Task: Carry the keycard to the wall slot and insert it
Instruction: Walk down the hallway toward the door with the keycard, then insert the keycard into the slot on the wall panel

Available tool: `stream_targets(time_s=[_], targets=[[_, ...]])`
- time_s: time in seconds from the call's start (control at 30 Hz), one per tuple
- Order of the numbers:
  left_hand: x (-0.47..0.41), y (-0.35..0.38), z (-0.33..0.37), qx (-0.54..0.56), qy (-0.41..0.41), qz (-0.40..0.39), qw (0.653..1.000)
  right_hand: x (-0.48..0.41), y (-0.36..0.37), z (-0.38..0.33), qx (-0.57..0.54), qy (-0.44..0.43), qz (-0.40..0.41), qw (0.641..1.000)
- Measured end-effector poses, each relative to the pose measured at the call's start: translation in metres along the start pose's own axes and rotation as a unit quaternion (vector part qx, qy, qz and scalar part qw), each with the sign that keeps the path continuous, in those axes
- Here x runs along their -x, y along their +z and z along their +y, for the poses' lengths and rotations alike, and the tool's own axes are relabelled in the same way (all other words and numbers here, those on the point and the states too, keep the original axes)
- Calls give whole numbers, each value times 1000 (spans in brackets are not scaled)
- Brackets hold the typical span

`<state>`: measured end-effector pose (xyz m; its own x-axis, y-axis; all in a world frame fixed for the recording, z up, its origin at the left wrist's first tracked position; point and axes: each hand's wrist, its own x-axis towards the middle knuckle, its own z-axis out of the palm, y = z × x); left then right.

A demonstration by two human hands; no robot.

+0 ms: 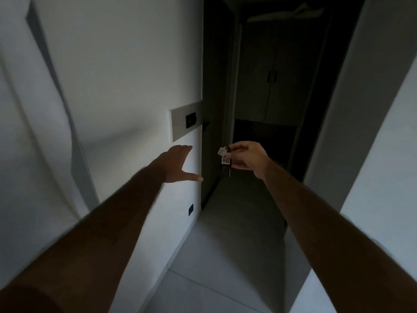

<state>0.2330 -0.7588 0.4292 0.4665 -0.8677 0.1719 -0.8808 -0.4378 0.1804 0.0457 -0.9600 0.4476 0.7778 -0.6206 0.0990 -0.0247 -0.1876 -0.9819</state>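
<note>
A person's bare arms reach forward down a dim, narrow hallway, seen from a head-worn camera. The right hand [248, 158], at about 3 o'clock from centre frame, pinches the keycard [225, 162] between thumb and fingertips; the dark card hangs downward from the grip, with a small pale tag at its top and a light label on its face, the writing too blurred to read. The left hand [180, 163], at roughly 9 o'clock from the card, is spread wide and holds nothing, fingers extended toward the white wall [126, 71], thumb pointing toward the hallway; whether the fingertips touch the wall cannot be told. At 11 o'clock from the left hand, a grey wall plate [184, 122] carries a small black wall slot [191, 120], near the wall's corner edge and apart from both hands. Lower on the same wall sits a small dark outlet [191, 209]. Beyond, at 12 o'clock, dark cabinet doors [270, 86] close the unlit passage over a pale tiled floor [225, 256]
</note>
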Motion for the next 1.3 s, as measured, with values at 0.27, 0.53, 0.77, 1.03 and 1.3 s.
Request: stream_targets(time_s=[0.27, 0.53, 0.77, 1.03, 1.3], targets=[[-90, 11, 13, -20, -12, 11, 1000, -87, -56, 5, 35, -12, -11, 999], [-172, 19, 37, -21, -43, 51, 998, -171, -110, 11, 41, -21, -48, 998], [-224, 23, 20, -32, -67, 60, 995, -244, -115, 22, 37, -32, -85, 995], [-302, 10, -28, -61, -75, 66, 993, -333, -96, 16, 20, -47, -88, 995], [-379, 19, -52, -64, -49, 71, 994, -413, -92, 32, 22, -46, -104, 993]])
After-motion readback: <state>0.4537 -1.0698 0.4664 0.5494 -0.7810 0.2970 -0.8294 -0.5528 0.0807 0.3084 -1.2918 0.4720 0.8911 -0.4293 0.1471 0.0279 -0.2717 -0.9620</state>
